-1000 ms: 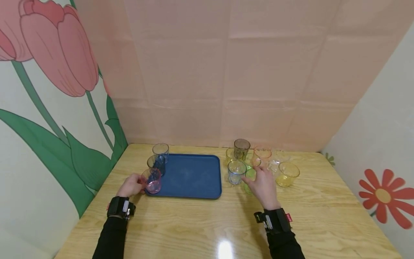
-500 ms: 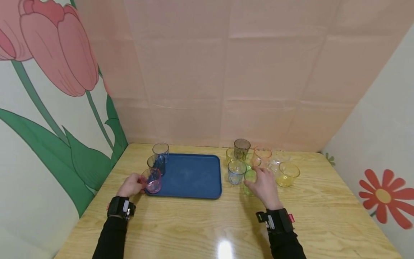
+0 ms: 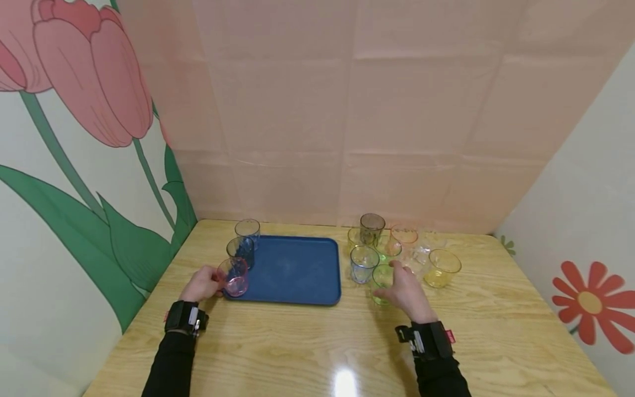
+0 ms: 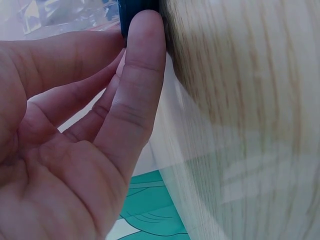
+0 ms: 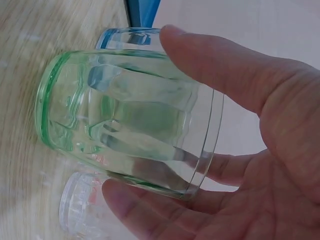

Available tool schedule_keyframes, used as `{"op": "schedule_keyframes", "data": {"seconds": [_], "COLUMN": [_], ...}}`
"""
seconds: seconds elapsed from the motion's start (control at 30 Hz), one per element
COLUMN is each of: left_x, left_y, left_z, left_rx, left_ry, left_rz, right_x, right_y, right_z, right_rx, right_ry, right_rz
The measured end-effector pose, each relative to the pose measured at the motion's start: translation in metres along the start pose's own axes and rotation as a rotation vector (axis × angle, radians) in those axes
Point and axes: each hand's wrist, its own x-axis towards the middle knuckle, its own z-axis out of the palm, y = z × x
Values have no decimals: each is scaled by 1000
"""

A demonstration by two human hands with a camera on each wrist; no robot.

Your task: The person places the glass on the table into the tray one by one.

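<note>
At the tray's near left corner, my left hand [image 3: 200, 284] pinches the edge of the blue tray [image 3: 297, 271]; the left wrist view shows the tray edge [image 4: 124, 20] at the fingertips. A pink glass [image 3: 236, 282] stands on that corner, overlapping these fingers in the head view. My right hand [image 3: 408, 295] grips a light green glass [image 3: 381, 274] at the front of the right-hand group. In the right wrist view the thumb lies on one side of the green glass [image 5: 140, 117] and the fingers on the other.
On the tray's left side stand a dark grey glass [image 3: 240, 252] and a pale blue glass [image 3: 247, 230]. Right of the tray stand a blue-rimmed glass [image 3: 364, 264], a brown glass [image 3: 371, 229], a yellow glass [image 3: 442, 268] and several others. A pink wall covering [image 3: 347, 138] borders the table's back.
My right hand has moved slightly toward the front of the table, and the green glass has shifted nearer with it. The left hand, tray and pink glass have stayed in place.
</note>
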Motion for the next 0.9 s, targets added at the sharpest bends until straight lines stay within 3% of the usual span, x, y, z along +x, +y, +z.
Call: {"op": "schedule_keyframes", "data": {"seconds": [0.37, 0.63, 0.9], "left_x": [0, 1, 1], "left_y": [2, 2, 2], "left_z": [1, 1, 1], "left_rx": [14, 9, 9], "left_ry": [-2, 0, 3], "left_rz": [-34, -35, -36], "right_x": [8, 7, 8], "right_y": [3, 0, -11], "right_z": [-8, -13, -6], "right_rx": [99, 304, 408], "right_ry": [41, 97, 199], "right_rz": [4, -27, -40]}}
